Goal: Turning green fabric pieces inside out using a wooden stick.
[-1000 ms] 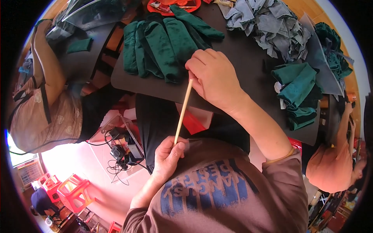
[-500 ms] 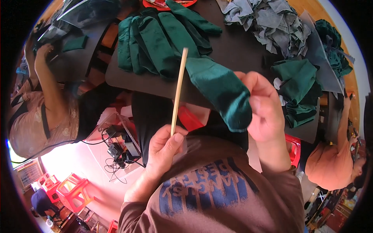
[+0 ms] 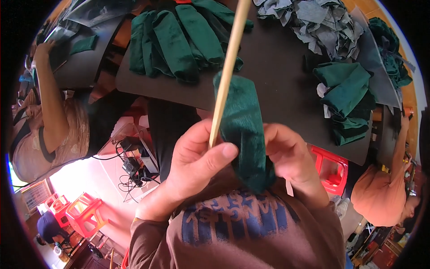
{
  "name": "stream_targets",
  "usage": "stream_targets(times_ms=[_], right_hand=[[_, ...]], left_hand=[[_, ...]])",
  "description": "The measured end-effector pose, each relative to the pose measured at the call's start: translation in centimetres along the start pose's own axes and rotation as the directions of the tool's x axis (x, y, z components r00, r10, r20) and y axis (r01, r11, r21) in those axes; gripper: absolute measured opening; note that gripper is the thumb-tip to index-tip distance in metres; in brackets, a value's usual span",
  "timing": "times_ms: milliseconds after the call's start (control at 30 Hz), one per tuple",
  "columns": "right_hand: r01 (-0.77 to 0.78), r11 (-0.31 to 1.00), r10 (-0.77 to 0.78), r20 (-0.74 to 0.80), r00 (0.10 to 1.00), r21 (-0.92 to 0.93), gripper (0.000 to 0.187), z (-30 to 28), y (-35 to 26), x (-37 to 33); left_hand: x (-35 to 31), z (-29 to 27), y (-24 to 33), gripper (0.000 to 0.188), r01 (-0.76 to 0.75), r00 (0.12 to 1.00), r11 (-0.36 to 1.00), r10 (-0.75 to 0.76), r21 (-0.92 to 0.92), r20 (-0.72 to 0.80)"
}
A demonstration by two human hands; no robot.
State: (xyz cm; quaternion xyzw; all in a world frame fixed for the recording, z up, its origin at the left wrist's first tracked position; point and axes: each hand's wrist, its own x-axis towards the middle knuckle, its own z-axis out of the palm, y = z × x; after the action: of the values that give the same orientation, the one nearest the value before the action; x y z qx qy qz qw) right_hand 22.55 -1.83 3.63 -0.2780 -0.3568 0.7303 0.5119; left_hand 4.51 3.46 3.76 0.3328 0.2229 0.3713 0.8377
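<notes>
A thin wooden stick (image 3: 227,74) slants upward from my left hand (image 3: 192,161), pinched between thumb and fingers near its lower end. Just behind the stick hangs a long, narrow green velvet piece (image 3: 244,125), tube-like with a rounded top. My right hand (image 3: 291,154) has its fingers curled at the velvet's right side and grips it near the lower part; the exact hold is partly hidden. Below the right fingers a small pale strip (image 3: 289,187) sticks out. Both hands are close together in front of my chest.
Similar green velvet pieces (image 3: 174,49) lie fanned on the dark table (image 3: 282,85). Grey fabric scraps (image 3: 331,31) are heaped at the back right, folded green velvet (image 3: 347,92) nearer. Red stools (image 3: 329,170) stand below. Co-workers sit left (image 3: 58,130) and right (image 3: 376,193).
My hands have come together, the right moving down and left with the velvet, which now hangs more upright. The left hand and stick have risen closer to view.
</notes>
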Motion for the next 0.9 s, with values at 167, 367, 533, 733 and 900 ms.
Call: stream_targets(times_ms=[167,367,533,733,900], right_hand=[[0.017,0.996,0.004,-0.257,0.966,0.082,0.020,1.5,-0.5,0.7],[0.110,0.993,-0.092,-0.301,0.949,0.043,0.011,1.9,0.0,1.2],[-0.018,0.948,0.126,-0.321,0.939,0.318,0.018,2.2,-0.3,1.5],[0.099,0.975,0.004,-0.459,0.889,0.201,0.030,2.3,-1.7,1.8],[0.224,0.974,-0.168,-0.589,0.790,0.022,0.031,1.9,-2.4,1.9]], left_hand=[[-0.6,0.2,-0.4,0.010,-0.025,0.999,0.951,0.015,0.309,0.033],[-0.6,1.4,0.2,0.011,0.044,0.998,0.977,-0.035,0.209,-0.049],[-0.6,1.1,-0.2,0.010,0.032,0.999,0.981,-0.027,0.191,-0.028],[-0.9,0.0,-0.3,0.013,0.006,1.000,0.910,-0.014,0.415,0.017],[-2.8,-2.3,-1.0,0.048,-0.022,0.999,0.741,-0.015,0.671,0.049]])
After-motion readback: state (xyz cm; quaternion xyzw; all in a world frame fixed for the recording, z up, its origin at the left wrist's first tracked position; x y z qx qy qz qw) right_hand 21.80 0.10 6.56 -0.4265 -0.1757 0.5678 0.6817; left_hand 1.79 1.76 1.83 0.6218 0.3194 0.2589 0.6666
